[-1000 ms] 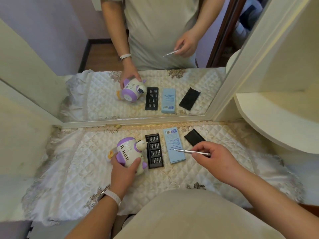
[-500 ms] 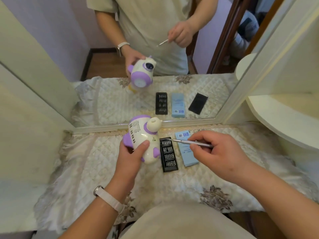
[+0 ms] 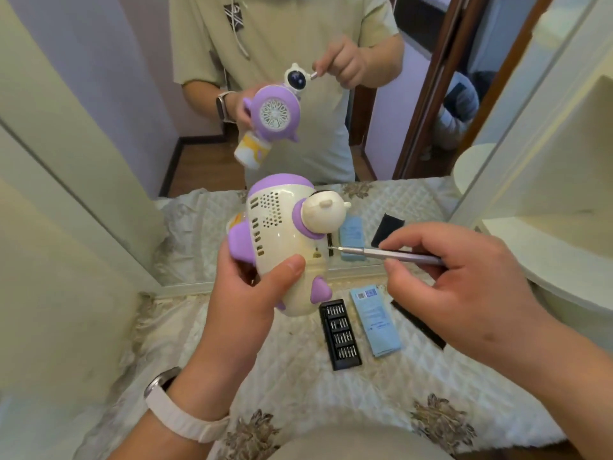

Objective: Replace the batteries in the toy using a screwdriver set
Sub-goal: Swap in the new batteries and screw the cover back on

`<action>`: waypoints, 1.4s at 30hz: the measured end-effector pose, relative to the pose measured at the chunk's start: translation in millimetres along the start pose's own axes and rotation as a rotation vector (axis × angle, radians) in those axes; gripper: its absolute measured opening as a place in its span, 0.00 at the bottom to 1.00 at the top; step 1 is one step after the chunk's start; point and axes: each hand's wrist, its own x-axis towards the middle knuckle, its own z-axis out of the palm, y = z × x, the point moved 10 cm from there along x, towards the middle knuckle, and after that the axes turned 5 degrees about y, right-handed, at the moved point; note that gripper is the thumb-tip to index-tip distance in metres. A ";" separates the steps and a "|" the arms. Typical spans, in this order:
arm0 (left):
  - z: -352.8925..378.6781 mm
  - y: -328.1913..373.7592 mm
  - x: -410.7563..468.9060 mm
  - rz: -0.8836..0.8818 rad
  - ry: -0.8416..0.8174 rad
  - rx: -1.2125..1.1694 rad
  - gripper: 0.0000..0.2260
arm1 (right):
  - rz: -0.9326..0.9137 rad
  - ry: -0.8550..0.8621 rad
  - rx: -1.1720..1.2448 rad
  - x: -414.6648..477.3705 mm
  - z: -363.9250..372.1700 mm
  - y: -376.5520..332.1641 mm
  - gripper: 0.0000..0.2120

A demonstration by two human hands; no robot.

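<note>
Thumb and fingers of the left hand (image 3: 245, 293) curl round the cream-and-purple plastic robot toy (image 3: 282, 240), holding it in the air above the white quilted tabletop (image 3: 298, 386), in front of a mirror (image 3: 116, 111). The right hand (image 3: 464, 283) pinches a slim silver metal screwdriver (image 3: 391, 255) between thumb and curled fingers, its tip meeting the toy's cream side just below the head. Beneath lie a black tray of screwdriver bits (image 3: 340, 335) and, just beside it, a pale blue paper packet (image 3: 376, 322).
</note>
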 end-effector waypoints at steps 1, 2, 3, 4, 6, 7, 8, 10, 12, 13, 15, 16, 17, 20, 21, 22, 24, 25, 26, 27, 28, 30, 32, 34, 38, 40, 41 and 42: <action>2.1 6.7 -0.5 0.016 -0.005 -0.002 0.32 | -0.005 0.017 -0.014 1.7 -4.7 -3.7 0.05; 3.9 13.1 -1.0 0.028 -0.008 -0.003 0.32 | -0.009 0.031 -0.022 2.9 -8.9 -6.9 0.05; 5.2 18.1 -1.6 0.037 -0.009 -0.002 0.31 | -0.013 0.040 -0.026 4.0 -12.5 -10.1 0.05; 6.1 22.8 -1.8 0.042 -0.007 -0.002 0.31 | -0.020 0.046 -0.023 4.7 -15.5 -13.0 0.05; 7.8 29.5 -2.5 0.053 -0.008 0.000 0.31 | -0.039 0.051 -0.013 6.1 -19.6 -18.2 0.05; 8.4 32.0 -3.4 0.058 -0.011 0.000 0.31 | -0.051 0.050 -0.011 6.5 -20.5 -20.7 0.05; 8.2 34.2 -4.7 0.060 -0.009 -0.003 0.31 | -0.061 0.049 -0.008 6.8 -20.9 -23.0 0.05; 6.0 38.9 -7.8 0.070 0.017 0.002 0.31 | -0.076 0.043 -0.006 6.6 -20.5 -26.7 0.05; 4.7 41.1 -10.2 0.072 0.027 0.008 0.31 | -0.089 0.040 -0.007 6.0 -19.4 -29.2 0.06; 5.6 41.7 -10.9 0.070 0.017 0.007 0.31 | -0.090 0.041 -0.003 5.8 -18.9 -29.4 0.06; 6.8 41.1 -11.5 0.064 -0.001 0.011 0.31 | -0.088 0.037 0.003 5.0 -17.6 -28.6 0.05; 6.5 40.7 -12.0 0.062 0.000 0.014 0.31 | -0.087 0.032 0.002 4.4 -16.7 -28.1 0.05; 6.2 41.2 -13.0 0.060 0.008 0.017 0.31 | -0.086 0.028 -0.002 3.8 -15.8 -27.5 0.05; 4.8 43.6 -16.8 0.076 0.043 0.047 0.31 | -0.073 0.025 -0.014 2.2 -13.9 -24.4 0.05; 6.5 43.6 -17.9 0.074 0.041 0.054 0.31 | -0.070 0.022 -0.017 1.6 -13.2 -23.6 0.05; 8.0 42.1 -18.7 0.068 0.033 0.059 0.31 | -0.069 0.018 -0.021 0.9 -12.2 -23.0 0.05; 8.8 39.5 -19.9 0.061 0.035 0.066 0.31 | -0.064 0.009 -0.022 -0.2 -10.5 -22.0 0.05; 8.9 40.2 -21.2 0.062 0.042 0.068 0.31 | -0.058 0.004 -0.023 -0.7 -9.6 -21.0 0.05; 9.2 40.8 -22.0 0.066 0.043 0.074 0.31 | -0.053 -0.004 -0.029 -1.1 -8.7 -19.8 0.05; 10.6 42.1 -23.0 0.067 0.045 0.086 0.31 | -0.048 -0.016 -0.037 -1.3 -7.5 -18.7 0.05; 12.1 42.8 -24.0 0.070 0.046 0.102 0.31 | -0.043 -0.029 -0.045 -1.5 -6.4 -17.5 0.05; 15.1 45.9 -26.2 0.073 0.049 0.112 0.31 | -0.035 -0.059 -0.050 -1.6 -4.2 -14.4 0.05; 17.0 49.2 -28.4 0.081 0.052 0.119 0.29 | -0.028 -0.098 -0.044 -2.2 -1.5 -12.2 0.05; 19.0 53.2 -30.6 0.088 0.051 0.128 0.28 | -0.020 -0.137 -0.030 -2.7 0.5 -10.8 0.05; 22.9 59.9 -32.0 0.105 0.042 0.138 0.28 | -0.036 -0.144 -0.029 -0.9 -3.5 -11.2 0.06; 20.7 60.1 -31.1 0.111 0.053 0.157 0.29 | -0.060 -0.129 -0.044 0.0 -7.3 -13.9 0.04; 19.2 61.1 -30.7 0.120 0.062 0.179 0.30 | -0.066 -0.124 -0.047 0.2 -8.6 -15.2 0.04; 17.9 61.1 -30.2 0.131 0.063 0.201 0.31 | -0.068 -0.121 -0.047 0.1 -9.9 -15.8 0.03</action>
